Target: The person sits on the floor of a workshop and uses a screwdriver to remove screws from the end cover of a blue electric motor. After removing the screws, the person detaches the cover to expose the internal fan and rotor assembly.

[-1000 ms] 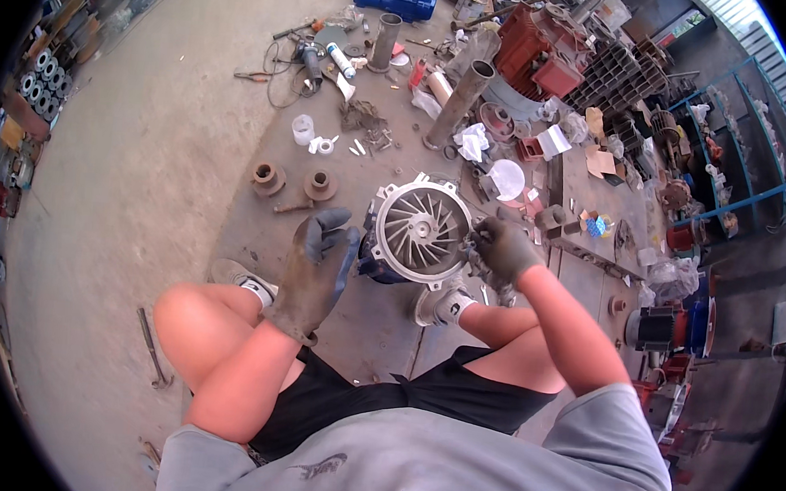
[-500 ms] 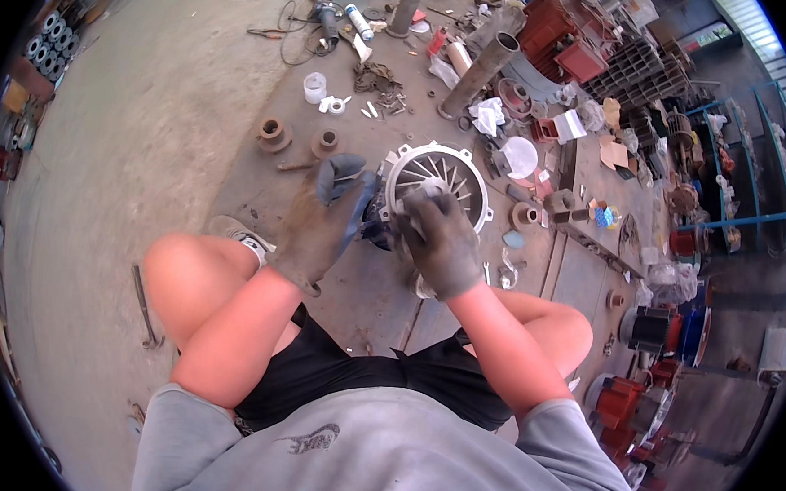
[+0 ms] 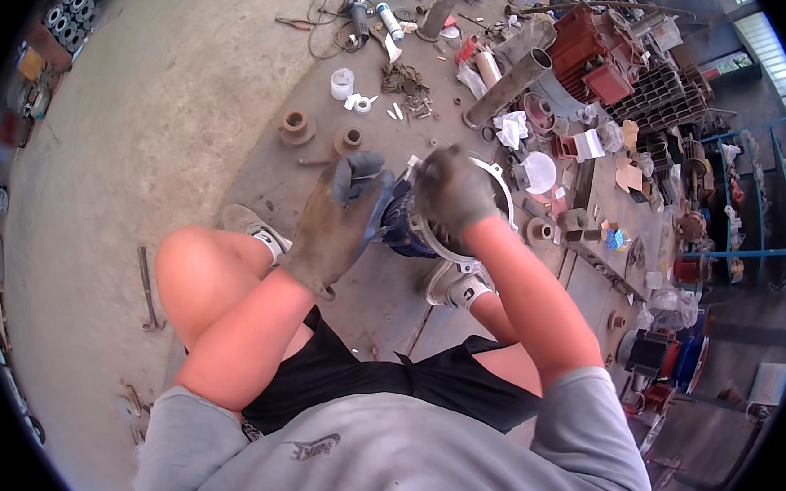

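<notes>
My left hand (image 3: 336,224), in a dirty grey and blue work glove, is held up just left of a round metal motor housing (image 3: 496,175). Its fingers curl in toward the thumb, and whatever they enclose is hidden. The housing has a pale flanged rim with lugs and a dark blue finned body (image 3: 403,224). My right hand (image 3: 455,191), gloved too, is over the left part of the rim and covers much of the opening. Motion blurs its fingers, so their grip and anything in them cannot be made out.
Two rusty flanged collars (image 3: 297,128) lie beyond my left hand. Farther off are a clear plastic cup (image 3: 342,83), a dark rag (image 3: 405,80), an angle grinder (image 3: 359,20) and an upright steel pipe (image 3: 509,89). A hammer (image 3: 149,289) lies beside my left knee.
My right hand has moved up and left across the housing's opening, its arm reaching farther out. My left hand keeps its curled pose. The whole view has shifted slightly.
</notes>
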Tool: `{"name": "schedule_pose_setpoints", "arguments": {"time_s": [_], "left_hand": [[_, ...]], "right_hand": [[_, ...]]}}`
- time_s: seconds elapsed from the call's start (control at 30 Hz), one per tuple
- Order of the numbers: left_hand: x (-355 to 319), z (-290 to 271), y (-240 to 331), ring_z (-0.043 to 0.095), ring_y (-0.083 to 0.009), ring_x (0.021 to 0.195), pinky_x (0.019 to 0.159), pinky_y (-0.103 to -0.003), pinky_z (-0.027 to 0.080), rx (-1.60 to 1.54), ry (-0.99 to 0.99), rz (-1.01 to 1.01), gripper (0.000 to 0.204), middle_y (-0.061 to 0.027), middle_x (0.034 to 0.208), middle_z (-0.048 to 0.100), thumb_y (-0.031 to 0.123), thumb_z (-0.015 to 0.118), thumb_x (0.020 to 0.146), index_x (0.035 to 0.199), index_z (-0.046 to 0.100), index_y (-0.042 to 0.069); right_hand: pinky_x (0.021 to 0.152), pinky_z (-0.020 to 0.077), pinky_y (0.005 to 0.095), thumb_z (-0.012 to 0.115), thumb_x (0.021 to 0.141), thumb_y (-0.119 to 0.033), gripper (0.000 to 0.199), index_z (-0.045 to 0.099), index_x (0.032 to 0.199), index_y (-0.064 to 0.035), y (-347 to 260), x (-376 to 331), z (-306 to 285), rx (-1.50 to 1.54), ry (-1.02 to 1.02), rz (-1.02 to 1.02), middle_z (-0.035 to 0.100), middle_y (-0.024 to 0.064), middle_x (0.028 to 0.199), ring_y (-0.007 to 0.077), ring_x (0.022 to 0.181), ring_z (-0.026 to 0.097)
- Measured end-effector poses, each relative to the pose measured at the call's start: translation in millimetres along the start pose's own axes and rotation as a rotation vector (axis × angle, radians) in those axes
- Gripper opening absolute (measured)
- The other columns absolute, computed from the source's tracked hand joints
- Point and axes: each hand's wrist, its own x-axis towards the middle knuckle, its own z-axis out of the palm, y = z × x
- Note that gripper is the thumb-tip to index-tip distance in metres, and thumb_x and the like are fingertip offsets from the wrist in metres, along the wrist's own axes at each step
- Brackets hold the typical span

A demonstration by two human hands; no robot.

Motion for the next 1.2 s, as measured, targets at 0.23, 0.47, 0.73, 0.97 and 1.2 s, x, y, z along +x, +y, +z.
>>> {"name": "schedule_pose_setpoints", "arguments": {"time_s": [0.23,0.47,0.73,0.97,1.2], "left_hand": [[10,3,7,0.063,-0.0087,0.102,0.091,-0.026,0.052,-0.181,0.030,-0.145,0.032,-0.0051,0.114,0.070,0.016,0.066,0.108,0.134,0.062,-0.002],[12,4,-1,0.063,-0.0105,0.104,0.093,-0.027,0.052,-0.118,0.052,-0.067,0.035,-0.0061,0.116,0.071,0.019,0.067,0.108,0.136,0.061,-0.001],[18,21,-14,0.066,-0.0139,0.106,0.094,-0.031,0.053,-0.033,0.009,-0.084,0.034,-0.0084,0.120,0.072,0.020,0.066,0.108,0.134,0.063,-0.002],[14,21,3,0.066,-0.0135,0.106,0.094,-0.031,0.054,0.026,-0.017,-0.037,0.035,-0.0096,0.118,0.072,0.020,0.068,0.107,0.134,0.062,-0.003],[34,35,-3,0.065,-0.0111,0.107,0.094,-0.028,0.053,-0.193,0.005,-0.110,0.035,-0.0064,0.117,0.071,0.019,0.068,0.107,0.133,0.062,-0.003]], "right_hand": [[0.096,0.0563,0.0542,0.068,0.099,-0.026,0.025,0.071,0.115,-0.0064,-20,15,0,-0.120,0.060,0.231,0.067,0.0269,0.124,0.0475,0.110,0.070],[0.094,0.0563,0.0545,0.070,0.097,-0.026,0.024,0.072,0.116,-0.0111,-26,-66,-5,-0.152,-0.223,-0.039,0.065,0.0225,0.122,0.0452,0.111,0.069],[0.101,0.0539,0.0521,0.069,0.098,-0.024,0.029,0.069,0.124,-0.0101,27,35,-22,-0.169,0.071,0.199,0.065,0.0207,0.128,0.0417,0.119,0.067],[0.097,0.0569,0.0521,0.070,0.098,-0.026,0.027,0.070,0.119,-0.0080,-1,45,-10,-0.047,0.054,0.449,0.072,0.0237,0.124,0.0432,0.111,0.072],[0.097,0.0569,0.0521,0.072,0.098,-0.035,0.034,0.070,0.119,-0.0074,-28,-6,-15,-0.091,-0.108,0.117,0.066,0.0240,0.125,0.0452,0.113,0.070]]}}
